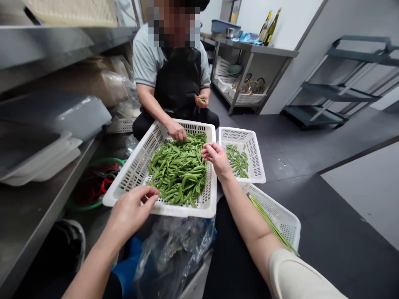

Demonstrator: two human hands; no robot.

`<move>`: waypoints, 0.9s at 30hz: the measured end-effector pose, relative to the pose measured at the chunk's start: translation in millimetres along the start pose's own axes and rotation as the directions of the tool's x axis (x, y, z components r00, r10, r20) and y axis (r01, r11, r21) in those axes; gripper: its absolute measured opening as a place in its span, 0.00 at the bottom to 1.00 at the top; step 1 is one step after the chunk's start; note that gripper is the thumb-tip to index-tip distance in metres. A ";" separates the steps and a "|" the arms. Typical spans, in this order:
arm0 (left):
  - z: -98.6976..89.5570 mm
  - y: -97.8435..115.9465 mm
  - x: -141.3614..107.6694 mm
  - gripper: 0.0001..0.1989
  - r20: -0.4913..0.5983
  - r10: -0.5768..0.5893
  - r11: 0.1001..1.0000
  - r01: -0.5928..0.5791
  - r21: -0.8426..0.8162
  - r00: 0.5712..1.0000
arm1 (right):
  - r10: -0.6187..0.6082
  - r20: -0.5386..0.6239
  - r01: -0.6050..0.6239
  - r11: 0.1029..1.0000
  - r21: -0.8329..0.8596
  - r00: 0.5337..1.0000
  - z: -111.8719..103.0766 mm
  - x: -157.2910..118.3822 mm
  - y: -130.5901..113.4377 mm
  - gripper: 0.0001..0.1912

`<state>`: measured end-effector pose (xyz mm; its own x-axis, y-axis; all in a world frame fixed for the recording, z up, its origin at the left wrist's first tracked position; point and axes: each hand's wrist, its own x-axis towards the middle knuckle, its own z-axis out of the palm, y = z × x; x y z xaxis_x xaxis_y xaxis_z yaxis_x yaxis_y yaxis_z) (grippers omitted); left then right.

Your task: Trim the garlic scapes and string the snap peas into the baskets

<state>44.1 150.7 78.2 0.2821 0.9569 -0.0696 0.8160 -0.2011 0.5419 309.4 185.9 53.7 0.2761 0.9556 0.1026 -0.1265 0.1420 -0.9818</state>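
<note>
A white slotted basket (124, 182) holds a heap of green pea pods (177, 166). Over its near left edge is my left hand (132, 207), thumb and forefinger curled toward each other; whether a small piece sits between the fingertips is too small to tell. My right hand (217, 158) hovers at the basket's right rim with its fingers bent together, and what they hold, if anything, cannot be made out. Beside it on the right, a smaller white basket (257, 166) contains fewer pods (237, 160).
Opposite sits a person in a black apron (177, 79), one hand in the pods, the other holding pods. A third basket (291, 224) with long green stalks (271, 222) lies at right. Metal shelving (56, 191) runs along the left; a clear plastic bag (171, 253) lies below the big basket.
</note>
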 end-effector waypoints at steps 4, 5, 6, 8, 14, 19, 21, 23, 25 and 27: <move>23.0 13.7 52.6 0.13 -0.047 0.020 0.986 -0.012 0.168 0.999 | 0.174 -0.044 -0.170 0.982 0.079 0.984 8.2 15.6 40.6 0.10; 30.8 15.8 64.3 0.14 -0.039 -0.021 0.986 0.027 0.163 0.999 | 0.201 -0.010 -0.200 0.977 0.071 0.980 9.7 15.0 47.4 0.09; 38.3 17.1 74.8 0.14 -0.029 -0.068 0.987 0.071 0.146 0.997 | 0.208 0.025 -0.209 0.977 0.050 0.978 11.1 13.7 52.1 0.09; 50.3 18.1 90.7 0.12 -0.005 -0.132 0.986 0.132 0.106 0.991 | 0.186 0.095 -0.183 0.982 -0.043 0.978 13.2 10.6 56.0 0.07; 46.3 21.0 87.0 0.11 -0.073 -0.158 0.987 0.160 0.017 0.985 | -0.115 0.335 0.278 0.826 -0.491 0.935 18.1 0.3 40.4 0.07; 25.8 39.1 60.1 0.15 -0.122 -0.128 0.921 0.072 -0.383 0.984 | -0.177 0.566 0.516 0.680 -0.521 0.805 28.0 -7.6 29.3 0.11; 23.0 46.1 54.2 0.16 -0.102 -0.155 0.877 0.089 -0.473 0.983 | -0.179 0.578 0.542 0.634 -0.551 0.797 30.6 -9.1 28.9 0.06; 23.2 49.7 51.4 0.17 -0.089 -0.182 0.854 0.112 -0.509 0.979 | -0.192 0.560 0.548 0.600 -0.582 0.806 30.6 -10.5 28.7 0.06; 25.2 49.6 50.4 0.16 -0.095 -0.190 0.861 0.119 -0.494 0.977 | -0.206 0.549 0.555 0.570 -0.606 0.810 29.2 -12.4 27.3 0.07; 27.4 47.2 50.0 0.15 -0.134 -0.202 0.891 0.125 -0.437 0.970 | -0.198 0.551 0.562 0.528 -0.637 0.811 27.9 -15.0 24.2 0.07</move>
<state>110.5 183.3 77.3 0.0414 0.9971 -0.0645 0.5418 0.0318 0.8399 275.6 182.2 32.9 -0.2763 0.8889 0.3655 0.6950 0.4475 -0.5628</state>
